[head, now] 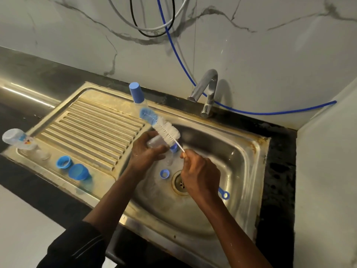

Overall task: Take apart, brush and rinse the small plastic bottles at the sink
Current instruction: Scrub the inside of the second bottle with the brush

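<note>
brushing underway: left hand [146, 152] has its grip round a bottle [155, 141], right hand [201, 173] pinches the brush [168, 132]; caps [64, 162] off, rinse probably pending.

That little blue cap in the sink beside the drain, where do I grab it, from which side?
Pinch the rim of the blue cap from above, one fingertip inside, thumb outside. It lies flat on the sink floor, apparently open side up, so its low wall offers little from the side. Free a hand first: the left hand grips a bottle, the right hand the brush.
</note>
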